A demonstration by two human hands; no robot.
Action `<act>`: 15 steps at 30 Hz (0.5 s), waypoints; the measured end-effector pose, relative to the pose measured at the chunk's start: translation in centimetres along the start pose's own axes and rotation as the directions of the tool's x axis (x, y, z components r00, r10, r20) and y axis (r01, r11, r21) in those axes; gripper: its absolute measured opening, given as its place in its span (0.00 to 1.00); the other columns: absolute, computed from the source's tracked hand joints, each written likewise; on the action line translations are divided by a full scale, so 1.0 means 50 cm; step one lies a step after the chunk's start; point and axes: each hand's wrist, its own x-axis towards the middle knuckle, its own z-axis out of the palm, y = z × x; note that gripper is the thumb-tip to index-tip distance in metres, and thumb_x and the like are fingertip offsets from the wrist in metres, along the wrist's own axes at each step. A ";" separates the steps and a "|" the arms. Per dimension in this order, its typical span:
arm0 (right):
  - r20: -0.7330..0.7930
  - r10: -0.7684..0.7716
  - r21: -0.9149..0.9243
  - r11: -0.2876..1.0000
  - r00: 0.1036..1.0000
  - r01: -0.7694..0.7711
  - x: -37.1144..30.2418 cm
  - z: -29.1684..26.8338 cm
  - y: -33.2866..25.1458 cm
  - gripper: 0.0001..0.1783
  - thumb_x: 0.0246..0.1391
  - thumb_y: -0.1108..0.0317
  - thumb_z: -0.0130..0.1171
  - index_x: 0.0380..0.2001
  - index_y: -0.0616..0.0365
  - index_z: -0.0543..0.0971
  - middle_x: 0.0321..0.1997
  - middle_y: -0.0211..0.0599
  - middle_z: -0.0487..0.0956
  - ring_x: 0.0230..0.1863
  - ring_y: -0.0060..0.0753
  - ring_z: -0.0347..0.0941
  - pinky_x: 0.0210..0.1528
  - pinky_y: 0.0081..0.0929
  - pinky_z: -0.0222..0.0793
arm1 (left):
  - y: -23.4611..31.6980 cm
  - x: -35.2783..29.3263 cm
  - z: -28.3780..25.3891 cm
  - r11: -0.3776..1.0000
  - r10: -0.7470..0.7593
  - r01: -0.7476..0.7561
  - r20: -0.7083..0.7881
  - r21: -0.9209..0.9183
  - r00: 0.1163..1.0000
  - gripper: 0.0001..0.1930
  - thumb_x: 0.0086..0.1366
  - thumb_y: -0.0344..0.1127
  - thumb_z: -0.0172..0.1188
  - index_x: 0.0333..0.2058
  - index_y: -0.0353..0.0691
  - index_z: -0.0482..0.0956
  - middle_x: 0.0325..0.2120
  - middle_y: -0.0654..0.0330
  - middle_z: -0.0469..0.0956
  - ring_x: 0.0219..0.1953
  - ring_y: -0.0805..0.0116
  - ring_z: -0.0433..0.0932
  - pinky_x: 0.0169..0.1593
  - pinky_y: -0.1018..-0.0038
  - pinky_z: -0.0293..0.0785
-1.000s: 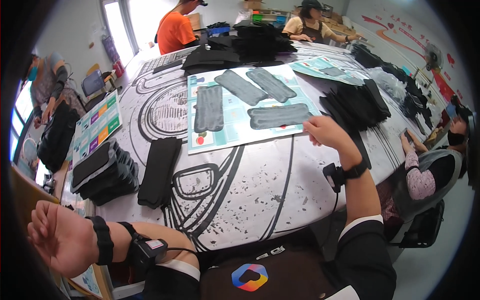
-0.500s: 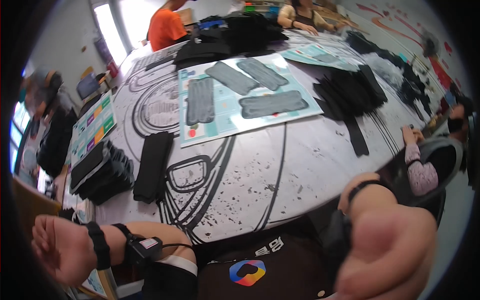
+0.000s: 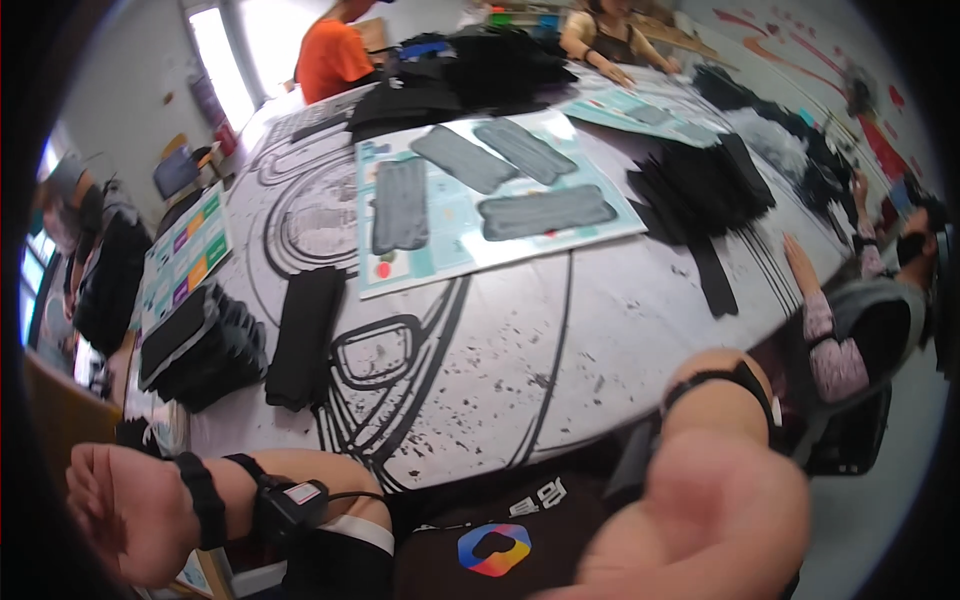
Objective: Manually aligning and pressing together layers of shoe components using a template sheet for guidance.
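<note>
My left hand (image 3: 125, 515) is raised off the table at the lower left, its fingers loosely curled in and nothing visible in them. A black band and a small black device (image 3: 295, 505) are strapped to that arm. My right hand (image 3: 715, 500) is large and blurred at the lower right, held close in front of me. Its fingers run out at the bottom edge, so their pose is hidden. Nearest to the left hand on the table are a pile of black and grey fabric pieces (image 3: 205, 345) and a flat, folded black fabric strip (image 3: 305, 335).
A printed board (image 3: 450, 255) with several grey oblong patches lies mid-table. Right of it are fanned black fabric strips (image 3: 700, 185) and another board (image 3: 640, 115). Black fabric (image 3: 480, 75) is heaped at the back. People sit or stand around, one in orange (image 3: 335, 60).
My right hand has moved left and down. My left hand has barely shifted. At the right, a co-worker's hand has moved onto the table edge; the person at the back has reached toward the far board.
</note>
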 end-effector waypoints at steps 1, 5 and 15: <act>0.025 -0.045 0.090 0.995 0.999 0.043 -0.002 0.015 0.019 0.09 0.44 0.72 0.56 0.30 0.52 0.84 0.26 0.26 0.75 0.30 0.22 0.68 0.35 0.17 0.70 | -0.042 -0.046 0.063 0.995 0.062 -0.060 -0.019 0.086 0.998 0.03 0.46 0.30 0.48 0.18 0.38 0.66 0.17 0.63 0.63 0.21 0.71 0.60 0.32 0.74 0.56; -0.677 0.108 0.053 0.994 0.728 -0.098 -0.078 -0.004 -0.024 0.11 0.46 0.76 0.54 0.21 0.44 0.78 0.26 0.11 0.76 0.31 0.06 0.69 0.36 0.07 0.62 | -0.059 -0.053 0.076 0.991 0.075 -0.069 -0.048 0.115 0.996 0.04 0.46 0.29 0.46 0.16 0.40 0.62 0.17 0.64 0.63 0.21 0.71 0.60 0.32 0.74 0.57; -0.103 0.932 -0.585 0.227 0.349 -0.779 -0.533 0.034 0.292 0.05 0.45 0.74 0.51 0.27 0.58 0.76 0.27 0.41 0.75 0.33 0.46 0.72 0.36 0.39 0.67 | -0.148 -0.119 0.138 0.941 -0.337 0.308 0.330 0.140 0.882 0.04 0.52 0.28 0.45 0.20 0.38 0.63 0.19 0.63 0.61 0.22 0.72 0.56 0.31 0.74 0.53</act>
